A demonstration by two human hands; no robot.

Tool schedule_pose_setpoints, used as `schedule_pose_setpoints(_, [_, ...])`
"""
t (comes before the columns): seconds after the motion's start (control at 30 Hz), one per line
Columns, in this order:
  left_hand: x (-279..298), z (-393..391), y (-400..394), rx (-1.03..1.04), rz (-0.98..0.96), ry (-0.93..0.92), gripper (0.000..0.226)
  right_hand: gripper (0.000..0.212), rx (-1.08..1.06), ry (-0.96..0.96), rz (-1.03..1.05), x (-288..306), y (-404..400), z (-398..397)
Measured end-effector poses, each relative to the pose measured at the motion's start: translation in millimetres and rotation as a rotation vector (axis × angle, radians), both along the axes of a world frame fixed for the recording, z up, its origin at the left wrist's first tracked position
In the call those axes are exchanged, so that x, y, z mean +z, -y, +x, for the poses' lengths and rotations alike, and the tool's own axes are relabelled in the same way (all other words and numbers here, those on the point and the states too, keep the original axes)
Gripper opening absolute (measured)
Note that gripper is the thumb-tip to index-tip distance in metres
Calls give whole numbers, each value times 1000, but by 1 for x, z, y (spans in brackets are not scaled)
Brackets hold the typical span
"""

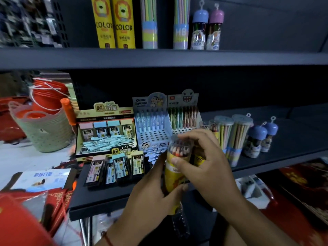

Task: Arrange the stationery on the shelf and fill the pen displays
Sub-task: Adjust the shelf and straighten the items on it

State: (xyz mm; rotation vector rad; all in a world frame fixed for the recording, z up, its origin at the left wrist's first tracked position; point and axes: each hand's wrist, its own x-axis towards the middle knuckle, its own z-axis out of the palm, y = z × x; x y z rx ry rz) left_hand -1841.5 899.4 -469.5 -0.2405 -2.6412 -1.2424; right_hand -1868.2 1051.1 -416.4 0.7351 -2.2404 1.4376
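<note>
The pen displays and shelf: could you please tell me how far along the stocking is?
Partly done. Tubes stand on the top shelf, and more tubs on the middle one. In hand: left hand and right hand grip a yellow pencil tube. Left: the blue display has many empty holes, and lead packs lie loose.

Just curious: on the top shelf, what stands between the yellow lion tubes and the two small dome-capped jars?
Head view: two tall pastel pencil tubes stand between the lion tubes and the jars.
</note>
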Motion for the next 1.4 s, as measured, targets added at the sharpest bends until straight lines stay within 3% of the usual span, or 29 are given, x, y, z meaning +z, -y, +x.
schedule_pose_setpoints(0.17, [0,5,3,45,-10,-47,33,39,73,33,-46,15,8,10])
schedule_pose_setpoints(0.3, [4,10,4,36,120,-41,43,55,126,93,-15,18,7,18])
schedule_pose_setpoints(0.43, [31,20,3,-27,382,-87,27,77,205,259,81,11,3,26])
schedule_pose_setpoints(0.57, [61,34,10,-51,482,-144,25,68,366,434,32,12,-1,31])
schedule_pose_setpoints(0.7, [95,46,23,-40,458,-260,32,75,377,352,41,24,-4,32])
schedule_pose_setpoints(0.87, [151,58,42,-4,377,-391,38,62,416,261,-51,65,18,35])
schedule_pose_setpoints(1.0, [201,64,62,70,324,-539,91,48,426,114,-33,110,41,31])
schedule_pose_setpoints(1.07, [224,64,75,90,297,-587,100,43,443,74,-44,134,54,28])
schedule_pose_setpoints(1.17, [261,61,95,94,253,-636,101,48,422,1,-2,168,77,22])
schedule_pose_setpoints(1.4, [326,46,131,230,-88,-650,84,44,385,-118,71,227,133,-8])
